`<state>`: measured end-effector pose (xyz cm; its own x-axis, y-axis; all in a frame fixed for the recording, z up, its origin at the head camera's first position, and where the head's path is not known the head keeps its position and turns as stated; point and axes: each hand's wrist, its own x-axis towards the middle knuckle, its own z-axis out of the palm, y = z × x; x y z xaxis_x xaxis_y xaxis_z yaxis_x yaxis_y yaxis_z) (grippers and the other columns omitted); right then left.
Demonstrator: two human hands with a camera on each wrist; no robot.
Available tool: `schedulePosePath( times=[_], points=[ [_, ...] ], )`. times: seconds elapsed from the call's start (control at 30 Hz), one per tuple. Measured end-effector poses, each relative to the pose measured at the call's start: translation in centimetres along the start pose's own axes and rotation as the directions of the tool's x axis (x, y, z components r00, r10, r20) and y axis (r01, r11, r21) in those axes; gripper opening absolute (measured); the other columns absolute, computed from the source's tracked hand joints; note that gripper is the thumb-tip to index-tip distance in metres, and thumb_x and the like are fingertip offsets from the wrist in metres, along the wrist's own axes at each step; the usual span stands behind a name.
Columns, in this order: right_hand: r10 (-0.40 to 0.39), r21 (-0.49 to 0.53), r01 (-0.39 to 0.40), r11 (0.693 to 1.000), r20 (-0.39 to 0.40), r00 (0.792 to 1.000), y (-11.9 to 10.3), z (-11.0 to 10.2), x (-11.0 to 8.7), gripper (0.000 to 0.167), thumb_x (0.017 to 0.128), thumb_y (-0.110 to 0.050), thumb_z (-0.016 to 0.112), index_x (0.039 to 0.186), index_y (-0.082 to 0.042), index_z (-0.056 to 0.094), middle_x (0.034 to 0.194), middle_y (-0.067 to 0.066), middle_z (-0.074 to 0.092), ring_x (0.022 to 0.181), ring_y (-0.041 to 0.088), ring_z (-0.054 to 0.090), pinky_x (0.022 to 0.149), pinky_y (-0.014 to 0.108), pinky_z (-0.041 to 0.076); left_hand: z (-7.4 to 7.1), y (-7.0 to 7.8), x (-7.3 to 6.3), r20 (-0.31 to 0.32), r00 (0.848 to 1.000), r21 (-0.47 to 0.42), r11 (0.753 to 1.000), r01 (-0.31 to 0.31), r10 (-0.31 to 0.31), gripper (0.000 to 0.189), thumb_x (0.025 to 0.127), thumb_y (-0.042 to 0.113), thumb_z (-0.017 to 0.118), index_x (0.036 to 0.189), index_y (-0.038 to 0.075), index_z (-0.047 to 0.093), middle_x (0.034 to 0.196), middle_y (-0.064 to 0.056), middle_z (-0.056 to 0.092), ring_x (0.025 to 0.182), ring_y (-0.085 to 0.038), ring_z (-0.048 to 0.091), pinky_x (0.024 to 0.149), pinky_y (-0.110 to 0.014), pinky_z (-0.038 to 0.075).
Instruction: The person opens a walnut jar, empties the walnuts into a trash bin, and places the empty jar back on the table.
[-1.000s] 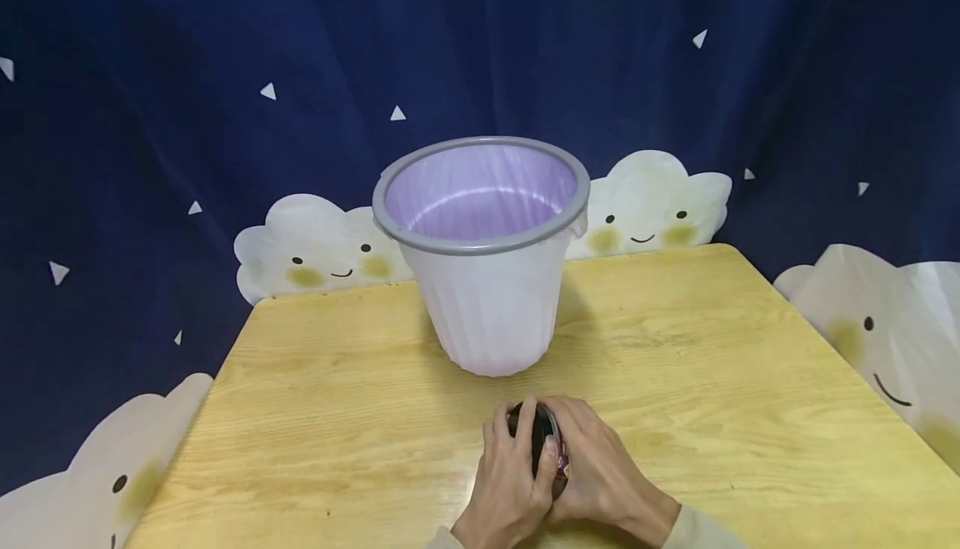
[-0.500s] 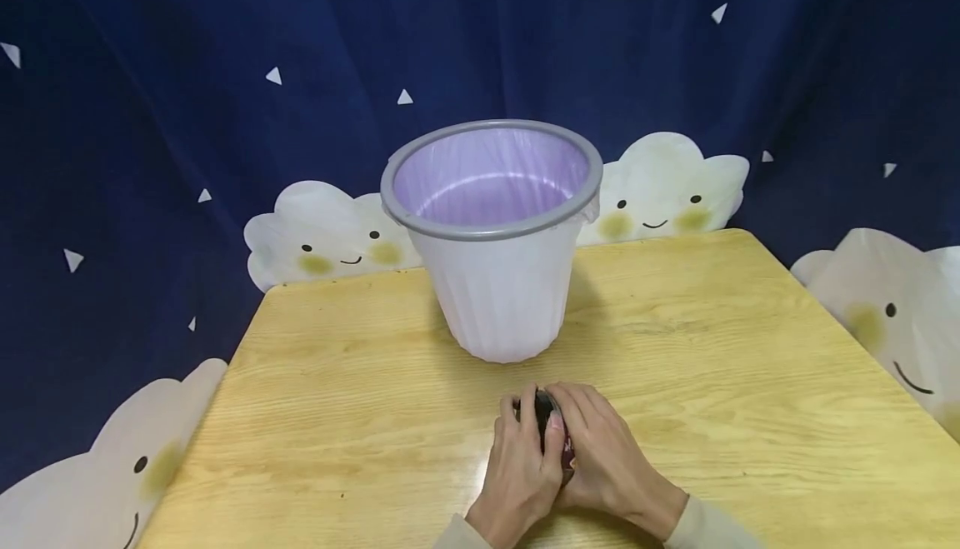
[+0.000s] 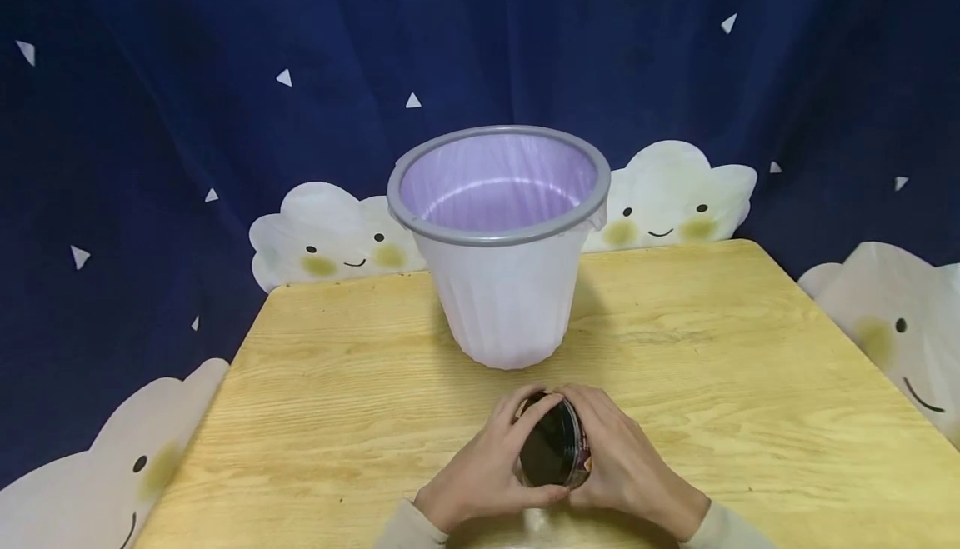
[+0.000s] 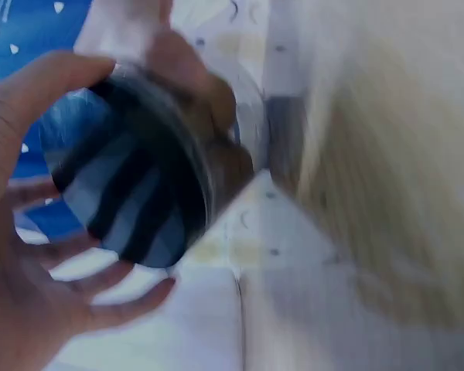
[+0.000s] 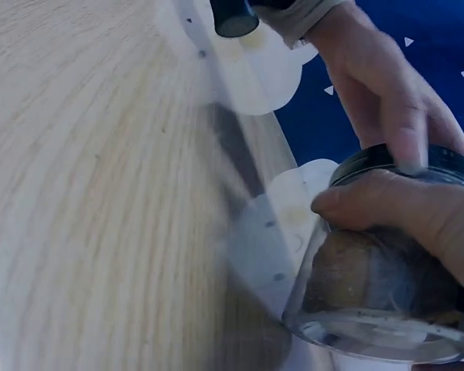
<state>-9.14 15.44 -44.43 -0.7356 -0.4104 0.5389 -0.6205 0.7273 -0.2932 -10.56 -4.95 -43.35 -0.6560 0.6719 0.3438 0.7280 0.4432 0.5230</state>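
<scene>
At about five o'clock on the worktop (image 3: 337,366), I see a clear jar (image 5: 379,282), its body gripped in the right hand (image 3: 626,459), its dark lid (image 3: 545,449) clasped by the left hand (image 3: 482,467), seemingly wanting a firm, even twist.

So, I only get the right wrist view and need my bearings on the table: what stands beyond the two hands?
Observer: In the head view, a white bin with a grey rim stands on the table, ahead of the left hand and right hand.
Operator: Thanks. I only see the side of the lid; which way does its top face?
Observer: Toward the left hand: in the head view, the dark top of the lid sits between that hand's thumb and fingers.
</scene>
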Motion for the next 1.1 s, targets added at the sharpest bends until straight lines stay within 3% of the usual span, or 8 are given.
schedulePosePath(
  times=[0.13,0.37,0.53,0.67,0.77,0.87,1.0,1.1],
  points=[
    [-0.001,0.003,0.000,1.000,0.058,0.998,0.1,-0.5,0.3,0.115,0.039,-0.044,0.093,0.132,0.004,0.047,0.128,0.011,0.054,0.116,0.026,0.052,0.089,0.044,0.052,-0.4,-1.0,0.2,-0.016,0.996,-0.038,0.996,-0.083,0.082,0.097,0.071,0.045,0.083,0.150,0.022,0.031,0.147,-0.006,0.032,0.131,-0.019,0.038,0.098,-0.037,0.046],
    [0.088,0.125,-0.125,0.984,0.266,0.960,0.9,-1.5,0.8,0.117,0.037,-0.036,0.097,0.137,-0.005,0.043,0.132,0.005,0.051,0.119,0.022,0.050,0.093,0.046,0.050,-0.2,-1.5,0.3,-0.055,0.996,-0.058,0.995,-0.080,0.077,0.096,0.067,0.045,0.086,0.146,0.024,0.038,0.144,-0.004,0.035,0.127,-0.017,0.043,0.099,-0.036,0.046],
    [0.056,0.092,-0.081,0.993,0.250,0.967,1.1,-1.2,0.9,0.110,0.038,-0.035,0.093,0.132,-0.006,0.046,0.125,0.000,0.053,0.113,0.017,0.052,0.091,0.041,0.051,-0.1,-1.6,0.1,-0.092,0.995,-0.056,0.997,-0.053,0.047,0.094,0.064,0.048,0.086,0.143,0.025,0.042,0.140,-0.002,0.039,0.121,-0.015,0.048,0.097,-0.034,0.047],
    [0.019,0.031,-0.027,0.999,0.230,0.973,0.9,-1.3,1.0,0.115,0.035,-0.040,0.094,0.133,-0.004,0.046,0.128,0.005,0.054,0.116,0.021,0.052,0.092,0.043,0.050,0.0,-1.4,0.1,-0.091,0.996,-0.063,0.998,-0.013,0.008,0.094,0.064,0.048,0.086,0.144,0.026,0.041,0.139,-0.005,0.041,0.119,-0.016,0.049,0.096,-0.032,0.047],
    [-0.005,0.019,0.000,1.000,0.239,0.971,0.7,-1.5,1.4,0.118,0.035,-0.046,0.095,0.134,-0.005,0.046,0.129,0.007,0.054,0.117,0.024,0.053,0.092,0.045,0.050,0.0,-1.3,0.2,-0.091,0.996,-0.046,0.999,-0.019,0.015,0.095,0.066,0.049,0.085,0.146,0.025,0.038,0.139,-0.007,0.041,0.119,-0.016,0.049,0.095,-0.031,0.048],
    [-0.014,0.041,0.005,0.999,0.243,0.970,0.8,-1.4,1.6,0.115,0.037,-0.047,0.094,0.133,-0.007,0.047,0.128,0.003,0.054,0.115,0.021,0.053,0.090,0.043,0.051,-0.1,-1.5,0.3,-0.096,0.992,-0.004,0.997,-0.083,0.082,0.101,0.065,0.050,0.085,0.148,0.021,0.035,0.141,-0.008,0.039,0.125,-0.020,0.043,0.098,-0.033,0.046],
    [-0.028,0.074,0.013,0.997,0.201,0.979,1.3,-0.8,1.4,0.111,0.037,-0.041,0.092,0.134,-0.009,0.048,0.128,-0.001,0.054,0.114,0.016,0.054,0.088,0.040,0.053,-0.2,-1.9,0.4,-0.081,0.974,0.037,0.977,-0.209,0.211,0.105,0.063,0.046,0.087,0.148,0.014,0.034,0.146,-0.008,0.033,0.134,-0.024,0.032,0.104,-0.035,0.041],
    [-0.042,0.085,0.029,0.996,0.167,0.985,1.6,-0.5,1.2,0.111,0.036,-0.040,0.092,0.133,-0.008,0.048,0.127,-0.003,0.054,0.113,0.015,0.054,0.086,0.039,0.054,-0.3,-2.2,0.4,-0.064,0.970,0.018,0.972,-0.235,0.236,0.100,0.066,0.041,0.086,0.148,0.015,0.033,0.148,-0.006,0.031,0.134,-0.022,0.032,0.105,-0.034,0.040]
  ],
)
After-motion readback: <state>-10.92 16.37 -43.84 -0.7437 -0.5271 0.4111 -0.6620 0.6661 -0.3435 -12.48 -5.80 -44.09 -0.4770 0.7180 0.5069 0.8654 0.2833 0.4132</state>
